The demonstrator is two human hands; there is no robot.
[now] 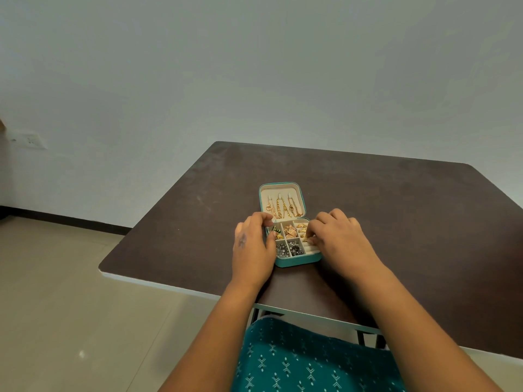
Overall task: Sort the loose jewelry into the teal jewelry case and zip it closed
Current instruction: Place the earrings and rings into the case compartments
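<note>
The teal jewelry case [294,262] lies open near the middle of the dark table [396,216]. Gold chains [283,207] hang on hooks in its raised lid. Its cream tray holds gold earrings [291,231], dark beaded pieces [295,249] and gold rings [302,226] in separate compartments. My left hand [252,247] grips the case's left side, fingers curled over the rim. My right hand [339,239] is at the right side, fingertips pinching a small gold ring at the ring rolls; the ring is mostly hidden by the fingers.
The table's near edge [175,288] runs just in front of my forearms. A wall stands close behind the table's far edge. My lap in teal patterned cloth [305,360] is below the table.
</note>
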